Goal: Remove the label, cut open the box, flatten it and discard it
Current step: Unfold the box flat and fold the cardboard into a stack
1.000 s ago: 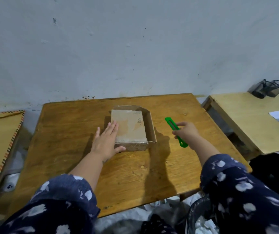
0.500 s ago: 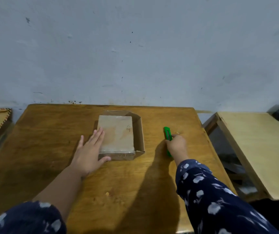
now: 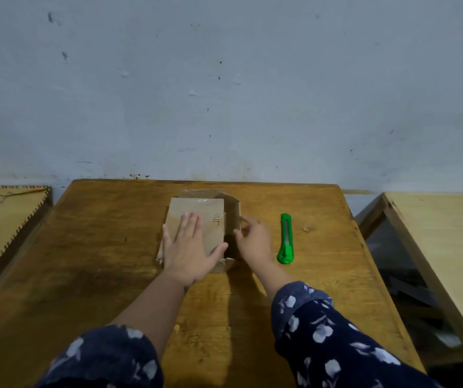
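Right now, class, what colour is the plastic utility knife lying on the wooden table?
Bright green, head view.

Both arms are clothed in dark navy sleeves (image 3: 333,340) printed all over with a scattered pattern of small pale, whitish-blue shapes resembling leaves or petals. The fabric is seen pushed up and bunched into soft folds, more loosely gathered on the left sleeve (image 3: 104,359), so that the forearms are left bare. The left hand (image 3: 188,247) and right hand (image 3: 255,242) are uncovered.

wall (image 3: 224,79): grey-blue, scuffed | wooden table (image 3: 98,247) against it | paler table (image 3: 448,247) at right
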Available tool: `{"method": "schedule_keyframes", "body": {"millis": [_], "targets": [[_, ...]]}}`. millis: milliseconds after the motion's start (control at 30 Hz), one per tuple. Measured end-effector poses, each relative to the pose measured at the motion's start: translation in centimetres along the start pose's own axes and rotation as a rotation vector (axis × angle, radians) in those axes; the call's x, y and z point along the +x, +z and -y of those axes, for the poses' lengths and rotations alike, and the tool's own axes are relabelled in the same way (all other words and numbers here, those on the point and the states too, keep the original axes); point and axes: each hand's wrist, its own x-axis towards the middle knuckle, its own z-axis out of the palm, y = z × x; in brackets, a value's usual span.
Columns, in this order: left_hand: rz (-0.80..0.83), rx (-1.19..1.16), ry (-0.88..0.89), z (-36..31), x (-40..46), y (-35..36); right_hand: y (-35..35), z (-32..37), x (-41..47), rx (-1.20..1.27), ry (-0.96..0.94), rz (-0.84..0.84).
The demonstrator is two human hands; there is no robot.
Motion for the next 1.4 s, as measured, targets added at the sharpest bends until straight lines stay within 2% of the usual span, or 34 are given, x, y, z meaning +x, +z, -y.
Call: {"method": "schedule_keyframes", "body": {"millis": [67,167,233,333,433,567,700,767,867,1033,1100,1167,1267,1400], "targets": [[0.044,-0.009,-0.040,-0.1,0.0,0.6,0.5,-0.4,-0.4,-0.049,0.025,0.013],[0.041,-0.009,-0.037,0.7,-0.1,0.9,0.5,-1.2,-0.9,-0.275,0.025,0.046],[0.036,-0.005,-0.021,1.6,-0.2,0.8,0.6,-1.2,-1.3,-0.431,0.029,0.105],[0.052,0.007,-0.006,2.9,-0.6,0.5,1.4,-0.4,-2.0,-0.527,0.044,0.191],[0.051,-0.008,0.004,4.4,-1.2,-0.1,3.1,0.8,-3.0,-0.549,0.049,0.189],[0.068,-0.030,0.039,6.4,-1.1,-1.2,3.7,2.2,-3.4,-0.457,0.100,0.177],[0.083,-0.036,0.080,7.9,-0.8,-1.7,2.5,3.3,-3.7,-0.346,0.053,0.015],[0.090,-0.033,0.117,8.5,-0.8,-1.9,1.6,3.5,-3.6,-0.411,0.038,-0.045],[0.098,-0.032,0.179,9.9,-0.7,-2.2,1.3,2.4,-3.5,-0.590,0.089,-0.048],[0.119,-0.031,0.270,12.1,-0.6,-2.5,3.2,0.9,-5.3,-0.644,0.205,-0.030],[0.127,-0.025,0.314,13.0,-0.5,-2.7,3.7,1.6,-5.6,-0.646,0.166,-0.127],[0.141,-0.021,0.371,13.9,-0.6,-3.0,4.2,3.0,-5.5,-0.610,0.041,-0.228],[0.161,-0.017,0.451,15.3,-0.8,-3.8,4.8,5.7,-5.2,-0.540,-0.049,-0.198],[0.067,0.001,0.461,17.0,-1.4,-3.7,5.8,7.0,-6.3,-0.526,0.094,-0.150]]}}
